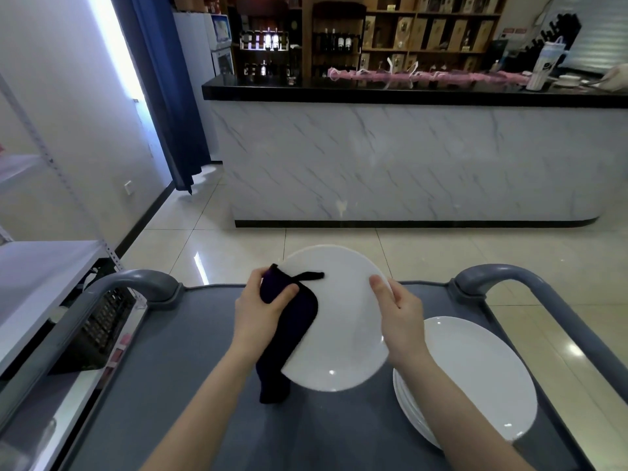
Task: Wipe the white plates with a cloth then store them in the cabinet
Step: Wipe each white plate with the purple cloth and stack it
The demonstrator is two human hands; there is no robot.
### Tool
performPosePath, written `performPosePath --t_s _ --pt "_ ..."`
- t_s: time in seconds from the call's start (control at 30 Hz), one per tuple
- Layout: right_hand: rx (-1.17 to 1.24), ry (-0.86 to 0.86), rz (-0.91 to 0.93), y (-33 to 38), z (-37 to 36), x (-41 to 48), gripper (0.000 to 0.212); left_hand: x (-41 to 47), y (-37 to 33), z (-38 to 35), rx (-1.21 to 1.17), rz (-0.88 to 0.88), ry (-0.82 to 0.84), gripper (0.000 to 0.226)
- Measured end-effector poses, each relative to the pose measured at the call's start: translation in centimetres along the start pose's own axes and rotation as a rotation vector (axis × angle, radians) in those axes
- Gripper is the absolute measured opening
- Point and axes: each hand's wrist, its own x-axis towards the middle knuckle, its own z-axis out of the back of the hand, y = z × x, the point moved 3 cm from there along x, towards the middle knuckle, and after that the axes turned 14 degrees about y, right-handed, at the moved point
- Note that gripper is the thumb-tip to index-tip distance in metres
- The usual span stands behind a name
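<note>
A white plate (pixel 343 321) is held tilted above the grey cart top (pixel 190 368). My right hand (pixel 401 317) grips its right rim, thumb on the face. My left hand (pixel 261 311) is shut on a dark cloth (pixel 289 334), pressed against the plate's left edge; the cloth hangs down past the rim toward the cart. A stack of white plates (pixel 475 382) lies on the cart at the right, beside my right forearm.
Grey cart handles rise at the far left (pixel 136 280) and far right (pixel 503 277). A white metal shelf (pixel 40 283) stands to the left. Ahead across the tiled floor is a marble-fronted counter (pixel 407 164) with bottle shelves behind it.
</note>
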Motion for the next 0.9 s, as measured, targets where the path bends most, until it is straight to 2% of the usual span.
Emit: performPosePath --t_s 0.1,0.17,0.3,0.33,0.4,0.5,0.57,0.6,0.67,0.73,0.9 --pt "0.217 -0.286 -0.082 -1.4 -1.8 -0.9 0.042 -1.3 1.2 -1.9 -0.127 0.104 -0.165 0.038" --pt "0.243 -0.325 -0.104 -2.1 -2.6 -1.2 0.038 -1.9 2.0 -2.6 -0.190 0.142 -0.220 0.041" --pt "0.048 -0.058 -0.074 -2.2 -0.9 -0.5 0.036 -1.5 2.6 -0.9 -0.184 0.127 -0.205 0.033" --pt "-0.001 0.021 -0.040 -1.8 -0.1 0.1 0.031 -1.4 2.5 -0.1 -0.156 0.102 -0.182 0.031" --pt "-0.059 0.198 -0.005 -0.6 1.1 1.6 0.004 -1.0 1.7 1.0 -0.083 0.026 -0.067 0.027" --pt "-0.287 0.498 -0.009 1.2 0.5 3.3 0.019 -0.2 0.0 1.1 0.098 -0.049 0.172 0.029" --pt "-0.328 0.595 -0.020 1.7 -0.4 3.5 0.015 0.2 -0.7 0.7 0.175 -0.058 0.250 0.026" --pt "-0.300 0.599 -0.008 1.7 -0.5 3.5 0.022 0.3 -0.9 0.5 0.174 -0.054 0.253 0.025" --pt "-0.223 0.543 0.034 1.5 -0.5 3.2 0.031 0.3 -0.9 0.3 0.134 -0.033 0.211 0.024" --pt "-0.144 0.454 0.047 1.0 -0.3 2.8 0.029 0.1 -0.5 0.4 0.089 0.002 0.137 0.024" --pt "0.167 0.007 -0.097 -1.9 -0.8 1.1 0.035 -1.7 1.9 -0.6 -0.024 0.125 -0.055 0.032"
